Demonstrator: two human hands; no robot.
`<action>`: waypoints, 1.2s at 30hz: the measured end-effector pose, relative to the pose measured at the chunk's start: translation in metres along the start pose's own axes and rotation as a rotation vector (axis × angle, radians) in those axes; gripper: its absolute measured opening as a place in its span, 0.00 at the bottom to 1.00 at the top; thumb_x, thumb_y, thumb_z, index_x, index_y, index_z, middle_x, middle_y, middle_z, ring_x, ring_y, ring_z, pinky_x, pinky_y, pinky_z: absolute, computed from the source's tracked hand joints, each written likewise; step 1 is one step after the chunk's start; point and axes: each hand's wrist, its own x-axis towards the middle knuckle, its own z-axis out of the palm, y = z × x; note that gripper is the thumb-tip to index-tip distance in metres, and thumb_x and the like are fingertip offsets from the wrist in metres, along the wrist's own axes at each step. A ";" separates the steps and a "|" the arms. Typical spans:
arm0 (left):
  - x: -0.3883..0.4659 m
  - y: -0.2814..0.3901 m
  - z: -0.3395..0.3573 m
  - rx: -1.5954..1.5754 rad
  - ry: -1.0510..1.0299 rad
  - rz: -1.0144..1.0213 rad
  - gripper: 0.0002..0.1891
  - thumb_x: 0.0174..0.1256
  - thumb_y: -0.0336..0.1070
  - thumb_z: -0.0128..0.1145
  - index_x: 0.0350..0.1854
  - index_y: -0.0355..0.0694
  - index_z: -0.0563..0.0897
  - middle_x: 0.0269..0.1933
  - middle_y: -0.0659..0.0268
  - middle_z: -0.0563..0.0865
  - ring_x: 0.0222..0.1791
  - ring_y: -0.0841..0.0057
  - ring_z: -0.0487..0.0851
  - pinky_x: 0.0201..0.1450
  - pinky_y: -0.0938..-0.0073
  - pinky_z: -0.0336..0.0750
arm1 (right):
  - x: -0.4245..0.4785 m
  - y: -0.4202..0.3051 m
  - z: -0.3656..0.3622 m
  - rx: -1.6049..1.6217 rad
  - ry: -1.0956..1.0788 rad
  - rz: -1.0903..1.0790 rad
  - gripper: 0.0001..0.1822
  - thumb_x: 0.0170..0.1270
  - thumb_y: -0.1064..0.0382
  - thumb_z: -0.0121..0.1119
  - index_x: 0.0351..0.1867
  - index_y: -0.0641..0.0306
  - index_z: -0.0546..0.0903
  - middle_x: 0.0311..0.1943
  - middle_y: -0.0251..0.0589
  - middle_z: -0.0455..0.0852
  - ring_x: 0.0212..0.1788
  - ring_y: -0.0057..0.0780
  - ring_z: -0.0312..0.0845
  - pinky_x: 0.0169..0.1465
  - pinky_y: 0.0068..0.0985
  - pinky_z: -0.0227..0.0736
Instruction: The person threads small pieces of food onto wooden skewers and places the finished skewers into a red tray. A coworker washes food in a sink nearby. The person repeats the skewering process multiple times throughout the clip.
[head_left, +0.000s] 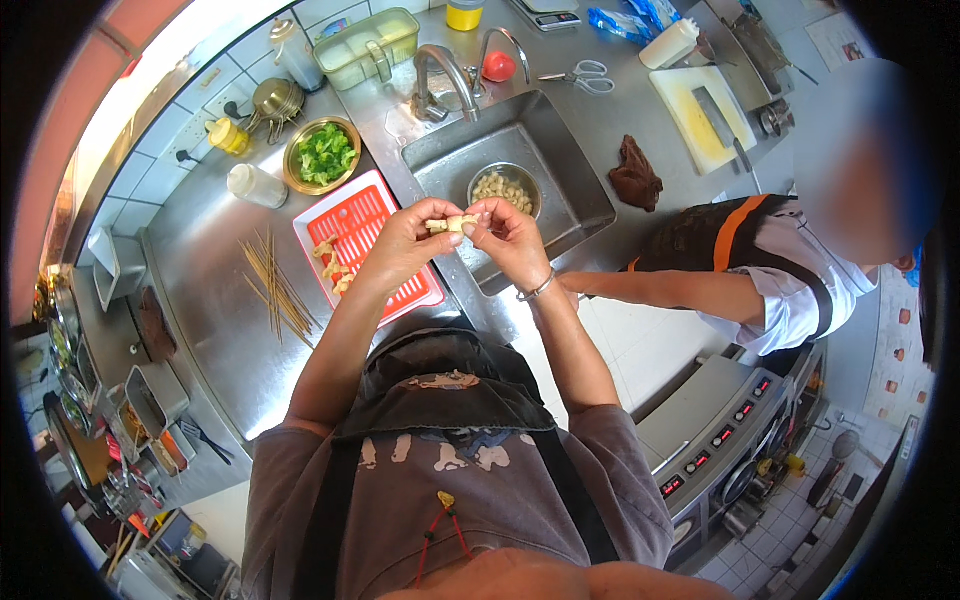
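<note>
My left hand and my right hand pinch a short row of pale food pieces between fingers and thumbs, above the near left edge of the sink. Whether a skewer runs through the pieces cannot be seen. Beyond my right hand, a round metal bowl of similar pale pieces stands in the sink. Left of it, a white tray with a red slotted insert bears several pale and red food pieces along its left side. Thin bamboo skewers lie loosely piled on the steel counter.
A gold-coloured bowl of green leaves stands behind the tray, beside a white squeeze bottle. The faucet arches over the sink. Scissors, a brown cloth and a knife on a cutting board lie rightward. A co-worker stands close at right.
</note>
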 end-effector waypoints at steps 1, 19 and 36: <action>-0.002 -0.002 0.000 0.008 0.006 0.009 0.12 0.62 0.27 0.60 0.47 0.36 0.76 0.41 0.69 0.81 0.40 0.83 0.80 0.42 0.81 0.76 | -0.001 -0.001 0.002 -0.003 -0.002 0.004 0.09 0.60 0.73 0.60 0.41 0.64 0.78 0.31 0.26 0.78 0.34 0.08 0.71 0.36 0.11 0.69; -0.053 0.011 0.014 -0.302 0.132 -0.124 0.14 0.69 0.32 0.53 0.55 0.35 0.75 0.50 0.62 0.81 0.50 0.74 0.81 0.53 0.74 0.78 | -0.017 -0.013 0.010 0.098 -0.169 0.088 0.13 0.61 0.65 0.63 0.46 0.62 0.76 0.34 0.27 0.79 0.35 0.11 0.73 0.34 0.14 0.70; -0.068 -0.031 0.014 -0.296 0.328 -0.006 0.15 0.66 0.34 0.57 0.54 0.39 0.75 0.50 0.65 0.80 0.50 0.80 0.79 0.51 0.77 0.77 | -0.025 0.007 0.031 -0.497 -0.174 -0.238 0.18 0.49 0.68 0.70 0.44 0.64 0.80 0.33 0.36 0.81 0.31 0.21 0.77 0.34 0.18 0.74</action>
